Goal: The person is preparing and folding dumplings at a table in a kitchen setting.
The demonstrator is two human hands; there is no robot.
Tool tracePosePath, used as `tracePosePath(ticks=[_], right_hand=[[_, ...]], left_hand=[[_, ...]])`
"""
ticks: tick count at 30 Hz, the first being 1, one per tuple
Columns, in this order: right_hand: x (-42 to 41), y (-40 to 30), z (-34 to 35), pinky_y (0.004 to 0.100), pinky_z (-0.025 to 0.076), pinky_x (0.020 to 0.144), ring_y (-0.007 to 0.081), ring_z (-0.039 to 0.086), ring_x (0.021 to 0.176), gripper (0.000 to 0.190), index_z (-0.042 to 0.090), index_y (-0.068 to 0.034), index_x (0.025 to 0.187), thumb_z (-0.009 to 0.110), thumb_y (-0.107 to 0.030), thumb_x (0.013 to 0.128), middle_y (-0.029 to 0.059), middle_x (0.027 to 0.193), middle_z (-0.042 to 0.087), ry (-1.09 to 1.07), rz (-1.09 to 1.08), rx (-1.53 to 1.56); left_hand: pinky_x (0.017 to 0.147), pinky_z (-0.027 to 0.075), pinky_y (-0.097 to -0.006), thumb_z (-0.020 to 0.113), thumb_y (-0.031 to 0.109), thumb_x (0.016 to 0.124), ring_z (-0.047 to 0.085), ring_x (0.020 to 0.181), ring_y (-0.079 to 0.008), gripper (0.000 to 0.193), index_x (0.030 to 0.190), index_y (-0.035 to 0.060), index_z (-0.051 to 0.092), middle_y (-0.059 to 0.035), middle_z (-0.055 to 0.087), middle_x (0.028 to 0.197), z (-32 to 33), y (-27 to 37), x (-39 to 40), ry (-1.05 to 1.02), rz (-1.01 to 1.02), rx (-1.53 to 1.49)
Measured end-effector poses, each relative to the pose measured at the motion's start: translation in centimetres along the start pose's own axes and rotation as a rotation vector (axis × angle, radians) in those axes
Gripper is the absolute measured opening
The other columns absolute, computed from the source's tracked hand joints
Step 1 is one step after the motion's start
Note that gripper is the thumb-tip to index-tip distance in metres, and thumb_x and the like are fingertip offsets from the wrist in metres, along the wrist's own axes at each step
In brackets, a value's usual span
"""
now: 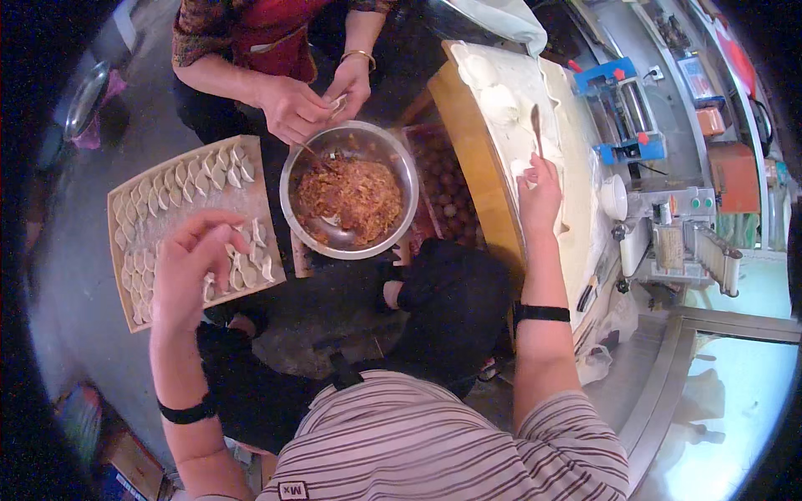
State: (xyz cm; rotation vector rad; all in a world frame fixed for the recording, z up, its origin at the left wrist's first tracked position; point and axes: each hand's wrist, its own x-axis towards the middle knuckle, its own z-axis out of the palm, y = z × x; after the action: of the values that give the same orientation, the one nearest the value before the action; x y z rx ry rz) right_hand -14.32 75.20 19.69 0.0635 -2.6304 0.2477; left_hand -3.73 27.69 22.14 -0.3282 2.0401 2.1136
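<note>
A wooden board (160, 222) with rows of folded dumplings (166, 185) lies to my left. Above its near right part is my left hand (194, 257), fingers apart and slightly blurred, with no object visible in it. My right hand (540, 188) grips a thin brown filling spatula (536, 128), its blade pointing away from me. That hand is over the floured worktable, near several round dough wrappers (499, 103); whether its fingertips also touch a wrapper is hard to tell. Before me stands a steel bowl (289, 219) of reddish-brown filling (357, 194).
Across the bowl, another person's hands (313, 113) hold a wrapper. Dough sheet covers the worktable (573, 206), with a knife (588, 293), a white bowl (614, 197), a blue-ended roller machine (620, 111) and a metal machine (670, 235) along its far side. A crate of round items (448, 188) sits below.
</note>
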Motion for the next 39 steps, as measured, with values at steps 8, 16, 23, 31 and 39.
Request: tracePosePath(ticks=[8, 16, 23, 31, 39], right_hand=[[0.4, 1.4, -0.2, 0.0319, 0.051, 0.073, 0.0241, 0.063, 0.080, 0.030, 0.062, 0.000, 0.107, 0.059, 0.004, 0.078, 0.0119, 0.093, 0.062, 0.122, 0.115, 0.140], [-5.5, -13.2, -3.3, 0.0271, 0.050, 0.079, 0.0142, 0.062, 0.091, 0.031, 0.063, 0.000, 0.112, 0.063, 0.002, 0.080, 0.0072, 0.102, 0.066, -0.241, 0.630, 1.146], [-11.1, -14.5, 5.8, 0.0298, 0.051, 0.075, 0.0199, 0.065, 0.084, 0.028, 0.061, -0.005, 0.114, 0.058, -0.004, 0.085, 0.0111, 0.093, 0.068, -0.676, 0.270, 0.800], [-11.9, -16.0, 12.6, 0.0439, 0.048, 0.082, 0.0340, 0.059, 0.093, 0.036, 0.058, -0.005, 0.115, 0.047, -0.003, 0.081, 0.0180, 0.100, 0.063, -0.535, -0.279, 0.401], [-12.1, -16.6, 13.1, 0.0372, 0.048, 0.069, 0.0275, 0.060, 0.072, 0.021, 0.067, -0.005, 0.101, 0.055, -0.007, 0.085, 0.0107, 0.081, 0.065, -0.545, -0.105, 0.593]], left_hand=[[0.043, 0.038, -0.0181, 0.052, 0.009, 0.090, 0.049, 0.049, -0.0056, 0.019, 0.105, -0.0006, 0.060, -0.0066, 0.065, 0.077, 6.0, -2.0, -2.5, -0.115, -0.198, -0.126], [0.070, 0.053, -0.0278, 0.052, -0.001, 0.087, 0.064, 0.085, -0.0175, 0.032, 0.119, -0.0017, 0.052, -0.0131, 0.064, 0.102, 14.8, -10.6, -1.4, -0.199, -0.153, -0.517], [0.079, 0.054, -0.0285, 0.042, 0.003, 0.094, 0.066, 0.090, -0.0181, 0.031, 0.122, -0.0030, 0.052, -0.0109, 0.066, 0.104, 13.2, -12.9, -1.6, 0.001, -0.163, -0.630], [0.078, 0.051, -0.0281, 0.042, -0.004, 0.089, 0.064, 0.089, -0.0164, 0.029, 0.115, -0.0024, 0.057, -0.0096, 0.067, 0.100, 9.4, -17.2, -0.7, 0.323, -0.186, -0.401], [0.081, 0.051, -0.0307, 0.046, 0.001, 0.088, 0.066, 0.090, -0.0200, 0.024, 0.108, -0.0030, 0.058, -0.0113, 0.067, 0.098, 9.9, -19.5, 1.2, 0.358, -0.231, -0.404]])
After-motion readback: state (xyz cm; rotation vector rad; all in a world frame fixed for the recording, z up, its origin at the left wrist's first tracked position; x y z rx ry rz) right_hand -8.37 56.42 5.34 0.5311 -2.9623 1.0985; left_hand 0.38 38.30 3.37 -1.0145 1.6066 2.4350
